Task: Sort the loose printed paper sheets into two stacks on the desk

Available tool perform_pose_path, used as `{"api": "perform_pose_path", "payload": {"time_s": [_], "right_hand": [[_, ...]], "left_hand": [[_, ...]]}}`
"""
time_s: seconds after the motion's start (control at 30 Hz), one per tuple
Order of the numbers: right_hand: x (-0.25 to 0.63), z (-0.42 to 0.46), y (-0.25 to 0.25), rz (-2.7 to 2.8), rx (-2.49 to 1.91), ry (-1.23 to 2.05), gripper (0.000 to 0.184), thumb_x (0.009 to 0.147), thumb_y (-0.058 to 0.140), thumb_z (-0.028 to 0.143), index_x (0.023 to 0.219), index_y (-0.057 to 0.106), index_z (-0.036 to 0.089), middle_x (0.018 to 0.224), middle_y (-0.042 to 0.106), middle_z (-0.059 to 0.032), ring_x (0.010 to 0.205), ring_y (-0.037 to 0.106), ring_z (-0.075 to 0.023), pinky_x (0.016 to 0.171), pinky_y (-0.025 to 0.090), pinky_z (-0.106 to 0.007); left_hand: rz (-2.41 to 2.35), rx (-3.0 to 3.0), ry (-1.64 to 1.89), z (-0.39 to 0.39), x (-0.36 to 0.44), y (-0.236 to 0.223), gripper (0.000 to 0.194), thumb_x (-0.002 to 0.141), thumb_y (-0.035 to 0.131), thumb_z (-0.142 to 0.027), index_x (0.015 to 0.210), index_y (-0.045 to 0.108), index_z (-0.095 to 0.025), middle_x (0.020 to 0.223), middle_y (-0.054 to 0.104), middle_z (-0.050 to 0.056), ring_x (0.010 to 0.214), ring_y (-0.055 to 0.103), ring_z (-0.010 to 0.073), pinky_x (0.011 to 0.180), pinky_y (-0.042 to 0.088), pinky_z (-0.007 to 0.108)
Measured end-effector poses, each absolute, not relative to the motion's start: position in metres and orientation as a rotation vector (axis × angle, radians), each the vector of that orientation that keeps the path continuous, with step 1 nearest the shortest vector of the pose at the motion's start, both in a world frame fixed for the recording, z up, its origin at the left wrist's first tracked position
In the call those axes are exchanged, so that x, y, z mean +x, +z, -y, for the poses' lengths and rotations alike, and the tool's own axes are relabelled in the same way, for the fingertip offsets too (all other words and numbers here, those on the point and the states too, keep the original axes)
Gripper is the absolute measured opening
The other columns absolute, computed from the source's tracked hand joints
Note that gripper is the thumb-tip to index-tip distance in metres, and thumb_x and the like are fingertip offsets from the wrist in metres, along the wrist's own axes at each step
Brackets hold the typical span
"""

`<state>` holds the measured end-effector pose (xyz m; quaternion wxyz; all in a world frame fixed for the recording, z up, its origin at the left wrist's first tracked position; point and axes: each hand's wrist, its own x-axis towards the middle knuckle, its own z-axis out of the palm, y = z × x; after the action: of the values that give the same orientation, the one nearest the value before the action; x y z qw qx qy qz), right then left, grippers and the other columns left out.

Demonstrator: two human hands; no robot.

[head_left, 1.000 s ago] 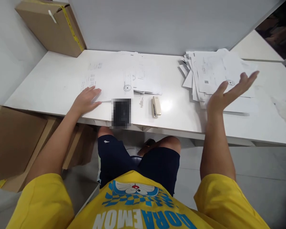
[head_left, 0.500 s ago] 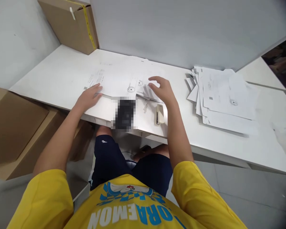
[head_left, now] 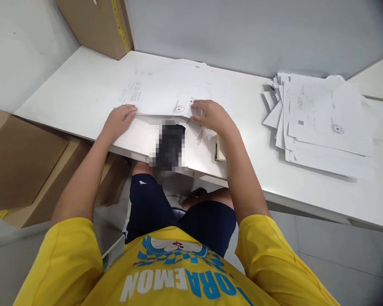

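Printed paper sheets (head_left: 162, 93) with round stamps lie in front of me, their near edge slightly raised off the table. At their near left corner, my left hand (head_left: 118, 121) grips the edge between thumb and fingers. My right hand (head_left: 212, 114) has its fingers on top of the near right corner and the thumb at the edge, closed on the paper. A cream stapler (head_left: 217, 151) stands beside my right wrist, partly hidden by it. Between my hands, at the table's front edge, lies a dark, blurred-out flat object (head_left: 170, 146).
An untidy stack of printed sheets (head_left: 325, 114) lies on the white table (head_left: 249, 140) at the right. A cardboard box (head_left: 98, 25) stands at the back left against the partition. More cardboard boxes (head_left: 22, 157) are below on the left. A small clear scrap (head_left: 199, 137) lies near the stapler.
My right hand has come down and left onto the near right corner of the sheets and closed on it. My left hand stays at the left corner. The view has shifted slightly.
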<state>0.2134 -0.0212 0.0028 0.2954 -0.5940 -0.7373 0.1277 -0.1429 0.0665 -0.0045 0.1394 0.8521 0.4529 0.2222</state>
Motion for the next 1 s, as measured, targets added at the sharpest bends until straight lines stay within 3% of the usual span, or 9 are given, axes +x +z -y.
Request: {"api": "perform_pose_path", "payload": {"time_s": [0.47,0.8,1.0], "right_hand": [[0.2142,0.0201,0.0021,2.01,-1.553,0.313,0.035,0.086,0.067,0.041,0.117,0.069,0.026,0.121,0.061,-0.0118,0.116,0.053,-0.0347,0.101,0.045,-0.057],[0.2073,0.0226,0.0066,1.989,-1.562,0.28,0.026,0.093,0.048,0.03,0.098,0.072,0.025,0.111,0.066,-0.0101,0.1,0.061,-0.0296,0.089,0.05,-0.05],[0.2084,0.0213,0.0074,1.943,-1.68,0.27,0.025,0.097,0.044,0.03,0.099,0.068,0.024,0.11,0.064,-0.0111,0.106,0.06,-0.0323,0.094,0.046,-0.052]], "left_hand": [[-1.305,2.465,0.666,-0.065,-0.1424,-0.0042,0.04,0.102,0.04,-0.039,0.124,0.068,-0.022,0.137,0.064,0.005,0.129,0.055,0.022,0.117,0.037,0.04],[-1.311,2.506,0.644,-0.0658,-0.1431,-0.0054,0.04,0.103,0.037,-0.039,0.124,0.067,-0.023,0.136,0.064,0.003,0.129,0.056,0.0219,0.116,0.039,0.042],[-1.248,2.548,0.613,-0.0671,-0.1436,-0.0086,0.034,0.096,0.049,-0.034,0.121,0.071,-0.028,0.136,0.065,-0.002,0.132,0.056,0.0232,0.116,0.041,0.046]]}}
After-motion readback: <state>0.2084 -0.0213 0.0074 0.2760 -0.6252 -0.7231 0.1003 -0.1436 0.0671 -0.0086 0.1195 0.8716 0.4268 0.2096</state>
